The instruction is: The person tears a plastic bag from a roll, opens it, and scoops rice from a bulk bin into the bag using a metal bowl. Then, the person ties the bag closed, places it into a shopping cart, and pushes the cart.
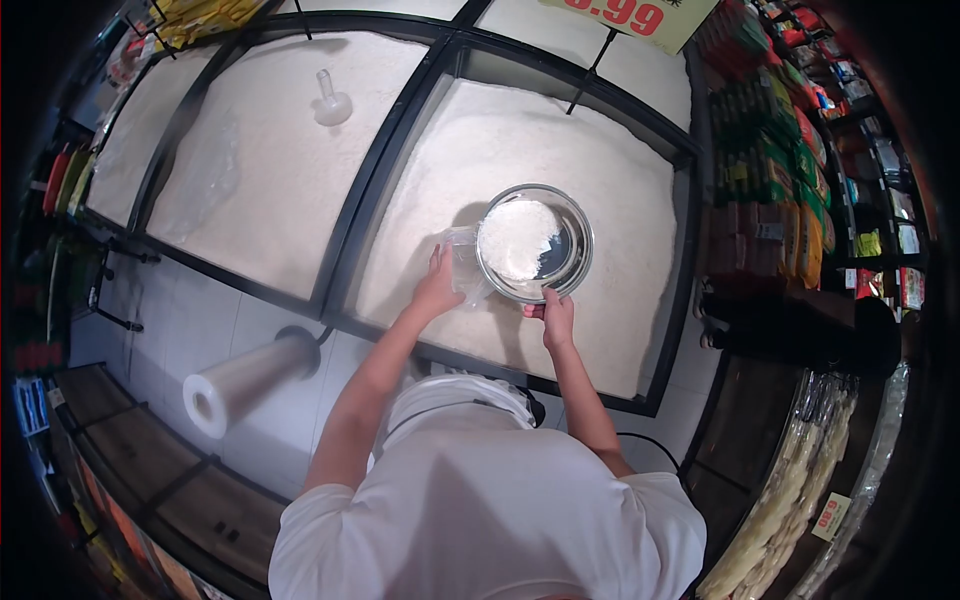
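Observation:
A round metal bowl (581,262), partly filled with white grains (517,238), is over the right-hand bin of white grains (620,240). My right hand (553,318) grips the bowl's near rim, thumb on top and fingers curled below. To the left of the bowl, my left hand (437,287) is closed around a clear plastic bag (466,265), which touches the bowl's left side. The bag looks thin and crumpled. In the left-hand bin, a clear scoop (331,104) rests on the white grains.
Black dividers (345,235) separate the bins. A price sign (640,18) stands at the far edge. A roll of plastic bags (245,382) is at the lower left. Packed shelves (780,180) line the right, with a dark-clothed person (800,322) nearby.

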Available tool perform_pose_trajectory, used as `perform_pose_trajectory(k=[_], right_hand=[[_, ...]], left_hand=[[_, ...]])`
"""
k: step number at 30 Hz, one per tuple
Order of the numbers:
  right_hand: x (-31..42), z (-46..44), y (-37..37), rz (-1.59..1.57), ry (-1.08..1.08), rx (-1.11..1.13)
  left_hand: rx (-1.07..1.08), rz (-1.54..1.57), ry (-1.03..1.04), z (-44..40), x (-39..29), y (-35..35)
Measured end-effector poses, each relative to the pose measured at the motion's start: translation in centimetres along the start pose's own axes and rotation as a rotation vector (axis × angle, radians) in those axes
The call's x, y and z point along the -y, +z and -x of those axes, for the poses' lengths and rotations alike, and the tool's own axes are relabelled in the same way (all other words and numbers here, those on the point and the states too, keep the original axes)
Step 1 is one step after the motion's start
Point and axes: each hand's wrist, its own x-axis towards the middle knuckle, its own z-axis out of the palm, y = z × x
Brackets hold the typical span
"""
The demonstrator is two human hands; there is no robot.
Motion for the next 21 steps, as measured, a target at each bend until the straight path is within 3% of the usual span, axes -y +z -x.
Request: perform_pose_trajectory(k=[2, 6, 7, 11, 18, 21], right_hand=[[-1.1, -0.6, 0.7, 0.083, -0.042, 0.03], [0.2, 0.8, 2.5, 0.639, -0.176, 0.02], [0.3, 0.8, 2.9, 0.716, -0.129, 0.055], [-0.2, 1.6, 4.5, 1.046, -0.311, 0.068], [1.2, 3.3, 7.4, 0.987, -0.498, 0.134], [0.4, 2.9, 8.1, 1.051, -0.715, 0.102]], left_hand=[[0.011, 0.107, 0.056, -0.9, 0.1, 0.4], [0.021, 0.186, -0.039, -2.2, 1.4, 1.1], [0.039, 0.196, -0.079, -2.4, 1.7, 1.1], [0.066, 0.284, -0.163, -2.5, 3.2, 1.3], [0.042, 0.53, -0.232, -1.5, 5.8, 1.7], [-0.007, 0.483, -0.228, -1.4, 7.4, 2.6]])
